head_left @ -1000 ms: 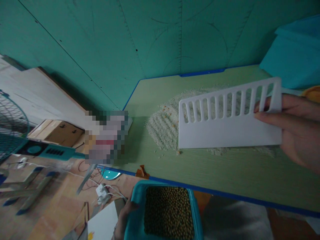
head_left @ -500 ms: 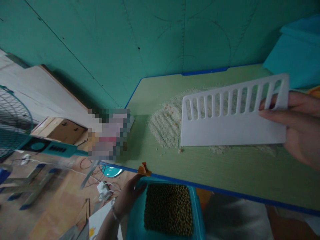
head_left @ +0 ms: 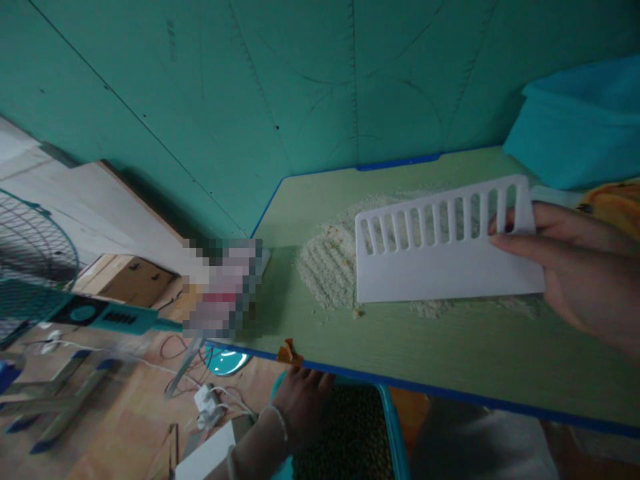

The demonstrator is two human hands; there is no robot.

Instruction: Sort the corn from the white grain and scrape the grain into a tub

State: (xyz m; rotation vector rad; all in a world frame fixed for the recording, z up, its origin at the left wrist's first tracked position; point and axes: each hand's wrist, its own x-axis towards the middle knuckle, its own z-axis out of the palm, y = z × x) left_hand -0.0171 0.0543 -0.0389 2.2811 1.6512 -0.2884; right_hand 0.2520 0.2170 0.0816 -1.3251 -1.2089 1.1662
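My right hand [head_left: 575, 267] grips the right end of a white plastic scraper [head_left: 440, 260] with a row of slots along its top. The scraper stands on edge on the green table [head_left: 400, 347], in front of a spread of pale grains [head_left: 325, 260] with a few orange bits. Below the table's near edge, my left hand [head_left: 300, 400] rests on the rim of a teal bin [head_left: 393, 433] filled with small olive-green beans [head_left: 350, 433]. Its fingers curl over the bin's corner, partly tucked under the table edge.
A teal wall [head_left: 300, 80] backs the table. A teal box [head_left: 575, 127] sits at the far right, with something orange [head_left: 615, 200] beside it. A fan [head_left: 30, 267] stands on the left above a floor with cables [head_left: 210, 393] and a cardboard box [head_left: 130, 280].
My left hand has risen along the bin's left side up to its top corner, and the bin has slid further under the table edge. The scraper stays in the grains.
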